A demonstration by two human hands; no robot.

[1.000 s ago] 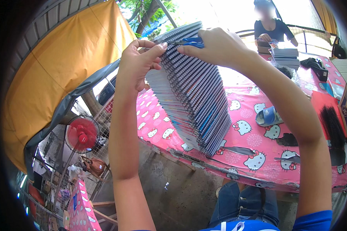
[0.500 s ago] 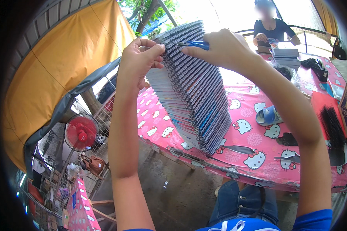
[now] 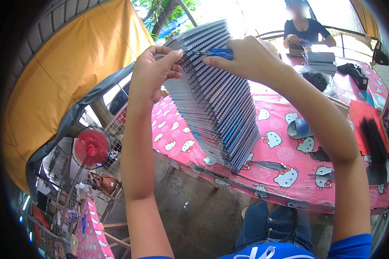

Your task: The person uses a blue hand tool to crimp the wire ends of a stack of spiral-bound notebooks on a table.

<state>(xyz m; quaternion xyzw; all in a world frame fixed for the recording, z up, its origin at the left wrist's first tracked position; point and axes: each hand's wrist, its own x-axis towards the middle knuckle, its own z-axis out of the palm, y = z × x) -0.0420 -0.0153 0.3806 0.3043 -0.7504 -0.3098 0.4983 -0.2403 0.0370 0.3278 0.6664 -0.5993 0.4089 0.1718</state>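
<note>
A tall stack of spiral-bound notebooks stands on the pink table, its black wire coils facing me. My right hand grips blue-handled pliers, whose metal jaws reach the coil end near the top left of the stack. Right beside the jaws, my left hand pinches at the end of a coil with thumb and forefinger; its other fingers are curled. The exact bit of wire between the fingertips is too small to make out.
Pink patterned cloth covers the table. On it lie a blue tape roll, black coils on a red sheet, and a pile of books. A person sits opposite. A red fan stands at left.
Both hands and the pliers have shifted slightly, the plier jaws moving left and down toward the left fingertips. The stack leans a little differently at its top.
</note>
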